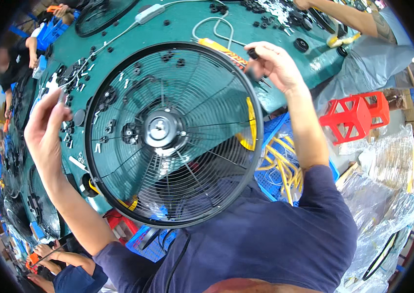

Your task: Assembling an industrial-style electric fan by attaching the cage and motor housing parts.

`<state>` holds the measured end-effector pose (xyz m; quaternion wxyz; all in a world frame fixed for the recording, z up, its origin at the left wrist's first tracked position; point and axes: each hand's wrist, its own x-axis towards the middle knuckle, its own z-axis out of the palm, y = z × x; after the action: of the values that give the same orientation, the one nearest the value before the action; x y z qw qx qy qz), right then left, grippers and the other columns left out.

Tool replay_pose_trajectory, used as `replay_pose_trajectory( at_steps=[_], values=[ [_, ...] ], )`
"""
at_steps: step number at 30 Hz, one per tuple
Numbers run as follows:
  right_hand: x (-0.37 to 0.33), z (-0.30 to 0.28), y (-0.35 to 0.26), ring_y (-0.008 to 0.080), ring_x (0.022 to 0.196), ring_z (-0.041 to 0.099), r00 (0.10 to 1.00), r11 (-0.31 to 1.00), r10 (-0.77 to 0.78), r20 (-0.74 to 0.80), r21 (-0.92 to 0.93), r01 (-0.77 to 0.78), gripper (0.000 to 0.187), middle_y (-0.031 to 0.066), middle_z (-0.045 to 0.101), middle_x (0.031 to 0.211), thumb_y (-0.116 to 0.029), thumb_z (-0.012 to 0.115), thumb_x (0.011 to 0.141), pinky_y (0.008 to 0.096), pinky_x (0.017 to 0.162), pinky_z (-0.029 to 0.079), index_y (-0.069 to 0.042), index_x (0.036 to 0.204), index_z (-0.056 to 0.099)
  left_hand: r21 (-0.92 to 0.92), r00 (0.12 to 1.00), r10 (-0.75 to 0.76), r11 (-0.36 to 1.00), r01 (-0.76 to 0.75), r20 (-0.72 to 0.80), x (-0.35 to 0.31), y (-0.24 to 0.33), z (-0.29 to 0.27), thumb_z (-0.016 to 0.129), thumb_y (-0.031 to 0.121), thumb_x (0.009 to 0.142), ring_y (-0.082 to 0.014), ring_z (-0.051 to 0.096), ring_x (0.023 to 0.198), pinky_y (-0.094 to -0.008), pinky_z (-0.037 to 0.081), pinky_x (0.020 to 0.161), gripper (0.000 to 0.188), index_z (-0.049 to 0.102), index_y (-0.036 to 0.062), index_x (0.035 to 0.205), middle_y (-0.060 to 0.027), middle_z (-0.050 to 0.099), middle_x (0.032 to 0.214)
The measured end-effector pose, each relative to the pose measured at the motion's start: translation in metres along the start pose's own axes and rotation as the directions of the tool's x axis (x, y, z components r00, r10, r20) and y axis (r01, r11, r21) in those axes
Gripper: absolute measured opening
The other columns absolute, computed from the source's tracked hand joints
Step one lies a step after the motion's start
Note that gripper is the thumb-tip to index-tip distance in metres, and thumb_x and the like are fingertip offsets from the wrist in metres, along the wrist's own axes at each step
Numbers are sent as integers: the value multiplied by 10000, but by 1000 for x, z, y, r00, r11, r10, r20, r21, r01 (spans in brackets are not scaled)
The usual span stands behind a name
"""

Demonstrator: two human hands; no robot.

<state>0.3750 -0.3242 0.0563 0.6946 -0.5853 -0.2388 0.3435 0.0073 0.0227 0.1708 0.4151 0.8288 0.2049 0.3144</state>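
Observation:
A round black fan guard (207, 215) with a silver motor (159, 128) at its centre sits in front of me, overlapping the green table's near edge. Left of its rim, my left hand (45, 124) is raised with thumb and fingers drawn together around something small and blurred that I cannot make out. Beyond the rim on the right, my right hand (282, 68) pinches a small black knob (253, 53) between thumb and fingers. Below that knob is another dark, blurred shape. An orange-yellow tube (216, 48) lies on the table behind the guard, near my right hand.
Loose black plastic parts (104, 97) and small white pieces lie on the green table (172, 29). A grey cable with an inline box (149, 13) crosses it. Blue crates (270, 183), one holding yellow strips, stand below; red stools (348, 119) are right. Other people work around me.

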Motion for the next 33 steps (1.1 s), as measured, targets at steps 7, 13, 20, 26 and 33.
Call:
replay_pose_trajectory(
  at_steps=[7,13,20,26,33],
  values=[
    [-18,3,48,76,678,592,997,969,-17,78,246,-3,293,2,640,858,-198,641,990,249,604,496,-49,1242,635,48,741,55,992,-118,669,41,59,189,658,38,941,-110,644,905,-276,534,861,184,685,-8,1118,-32,703,1019],
    [-17,5,50,74,685,628,997,989,-31,75,146,20,272,1,669,911,-240,683,978,229,605,533,-47,1169,698,-122,687,15,987,106,727,39,34,275,689,7,910,-94,645,929,-274,530,888,111,654,10,1015,-10,682,959],
    [-11,2,52,82,688,621,991,994,-90,94,67,84,246,-3,647,813,-212,700,973,241,624,523,-41,1147,729,-232,728,29,956,181,685,31,22,294,705,-21,913,-82,652,852,-252,547,796,106,666,-9,1011,-15,695,915],
    [-6,3,47,74,588,602,989,994,-105,106,-30,109,267,7,657,769,-264,719,963,231,551,509,-33,1096,739,-84,751,114,993,-77,650,29,34,293,734,9,896,-101,668,819,-263,551,790,159,665,-11,1038,-57,709,878],
    [-1,0,52,56,504,573,989,992,75,129,93,-87,289,5,627,723,-338,747,943,204,470,480,-51,927,709,199,732,492,750,-631,472,42,42,292,849,219,753,-304,597,1136,-419,476,999,477,669,54,1163,-125,661,1105]
  ],
)
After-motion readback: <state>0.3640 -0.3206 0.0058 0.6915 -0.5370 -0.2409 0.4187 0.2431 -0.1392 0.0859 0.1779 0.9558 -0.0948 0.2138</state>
